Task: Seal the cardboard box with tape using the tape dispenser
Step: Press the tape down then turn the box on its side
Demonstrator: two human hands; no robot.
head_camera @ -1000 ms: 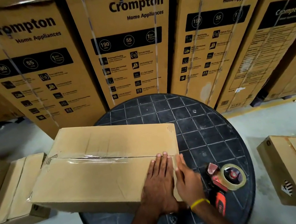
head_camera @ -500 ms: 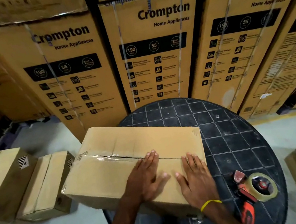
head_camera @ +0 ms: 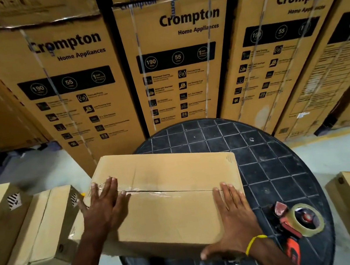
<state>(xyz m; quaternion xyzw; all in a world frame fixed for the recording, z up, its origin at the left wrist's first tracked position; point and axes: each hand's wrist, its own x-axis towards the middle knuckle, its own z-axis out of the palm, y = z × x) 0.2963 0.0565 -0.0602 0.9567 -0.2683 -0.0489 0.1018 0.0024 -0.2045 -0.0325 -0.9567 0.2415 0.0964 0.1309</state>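
Left hand (head_camera: 103, 209) and right hand (head_camera: 234, 219) press the box (head_camera: 173, 215), fingers (head_camera: 111, 184) flat, gripping nothing; overhanging the bench (head_camera: 270, 163), it may tip.

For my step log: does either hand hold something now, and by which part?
Nothing is held. The left hand and right hand lie flat on the cardboard box; the tape dispenser lies untouched beside it.

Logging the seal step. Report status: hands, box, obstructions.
Left hand, right hand open, flat on box top. Seam taped. Tape dispenser lying on table, right of box. Nothing obstructing.
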